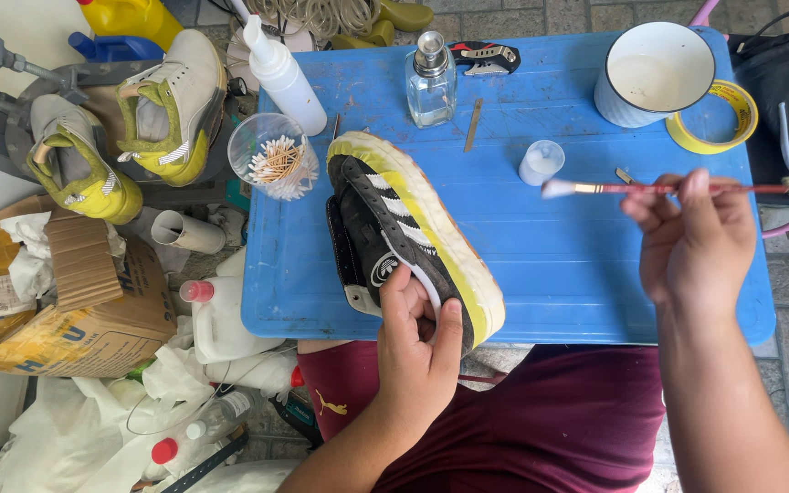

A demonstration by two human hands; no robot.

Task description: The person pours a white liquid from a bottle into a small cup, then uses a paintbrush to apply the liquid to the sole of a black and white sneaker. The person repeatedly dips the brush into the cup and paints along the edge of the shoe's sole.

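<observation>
My left hand [417, 342] grips the heel of a black sneaker [393, 224] with white stripes and a yellowed sole, held on its side over the blue table [550, 265]. My right hand [698, 239] holds a thin red-handled brush [659, 189] with a white tip pointing left, above the table to the right of the shoe. A small white cup [541, 162] stands just above the brush tip.
On the table stand a clear glass spray bottle [431, 80], a white squeeze bottle [283, 75], a cup of cotton swabs [273, 155], a white mug [653, 71] and a yellow tape roll [721, 119]. Two grey-and-yellow shoes [125, 123], boxes and bottles lie left.
</observation>
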